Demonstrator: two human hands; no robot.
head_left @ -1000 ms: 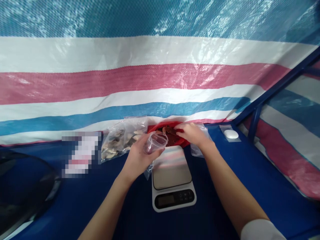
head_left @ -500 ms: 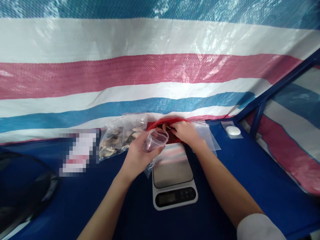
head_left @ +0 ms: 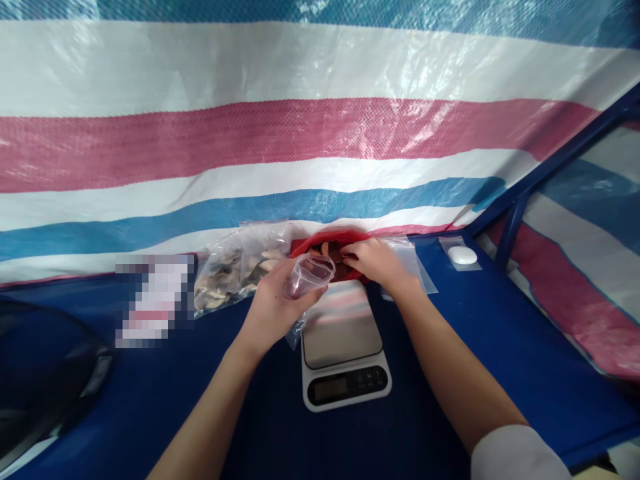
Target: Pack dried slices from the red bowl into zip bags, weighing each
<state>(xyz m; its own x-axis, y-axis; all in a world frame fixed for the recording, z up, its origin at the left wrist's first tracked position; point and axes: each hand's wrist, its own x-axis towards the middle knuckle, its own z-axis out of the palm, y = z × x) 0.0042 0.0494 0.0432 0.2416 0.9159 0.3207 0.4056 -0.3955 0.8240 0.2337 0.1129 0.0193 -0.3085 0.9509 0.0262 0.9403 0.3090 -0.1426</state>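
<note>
My left hand (head_left: 273, 303) is wrapped around a clear plastic cup (head_left: 307, 277), tilted with its mouth toward the red bag. Inside the mouth of the red bag (head_left: 345, 236) lie brown dried pieces (head_left: 340, 267). The curled fingers of my right hand (head_left: 373, 260) reach in among these pieces at the bag's right side; what they pinch, if anything, is hidden. Just in front of the bag sits a white digital scale (head_left: 343, 333) with a bare steel plate and a dark display.
Clear bags of pale and dark dried slices (head_left: 225, 277) stand left of the red bag. Clear zip bags (head_left: 407, 257) lie behind my right wrist. A white oval object (head_left: 462, 255) rests on a small bag at right. A striped sheet (head_left: 300, 140) hangs behind the blue table (head_left: 480, 333).
My right fingers have opened slightly away from the upright brown piece and now rest lower over the pieces. The cup stays in my left hand. The whole view has shifted slightly.
</note>
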